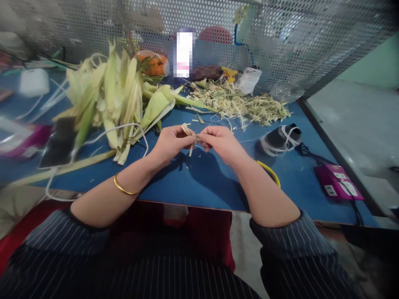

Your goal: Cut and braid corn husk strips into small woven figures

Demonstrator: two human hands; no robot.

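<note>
Above the middle of the blue table, my left hand (171, 142) pinches a small folded strip of corn husk (192, 140). Its loose ends stick out above and below my fingers. My right hand (220, 142) meets it from the right, fingertips pinched at the same husk strip. A thin thread (247, 140) seems to run from near my right hand toward a dark spool (279, 139) wound with white cord. Left of my hands lies a big heap of pale green corn husks (118, 99). Exactly how the fingertips grip the strip is partly hidden.
Husk scraps (237, 101) are piled at the back right. A yellow-rimmed round thing (270, 172) sits partly behind my right forearm. On the right is a purple power strip (338, 182) with cables; on the left, a dark phone (58, 143) with a white cable. Perforated metal mesh (199, 16) closes the back.
</note>
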